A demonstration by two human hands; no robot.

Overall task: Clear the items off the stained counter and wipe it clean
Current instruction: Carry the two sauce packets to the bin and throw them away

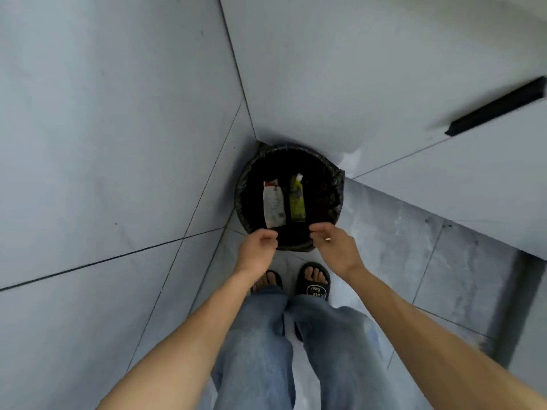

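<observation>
Where the two walls meet: a round black bin [291,199] stands on the floor in the corner, with a black bag [334,184] lining it and folded over the rim.
Inside the bin: two tubes lie side by side, both pointing toward 12 o'clock.
White tube [273,204]: it lies at the 9 o'clock side of the bin and has a red top end and small print on it.
Yellow-green tube [297,199]: it lies just beside the white one, toward 3 o'clock, with a white cap at its far end.
Left hand [258,247]: it hangs over the bin rim at 7 o'clock, fingers loosely curled, with nothing in it.
Right hand [333,242]: it hangs over the rim at 5 o'clock, fingers loosely bent, with nothing in it; a ring shows on one finger.
Hands together or apart: they are apart, with a gap between them above the near rim.
In the way: the two hands cover the near edge of the bin, and the tubes show in full past them.
Walls: big pale grey tiles [118,128] with dark lines between them.
At 2 o'clock: a black bar [497,106] sticks out on a white panel.
Floor [429,247]: grey tiles.
Below the hands: blue jeans [260,350] and black slippers [313,281], one with words on it.
</observation>
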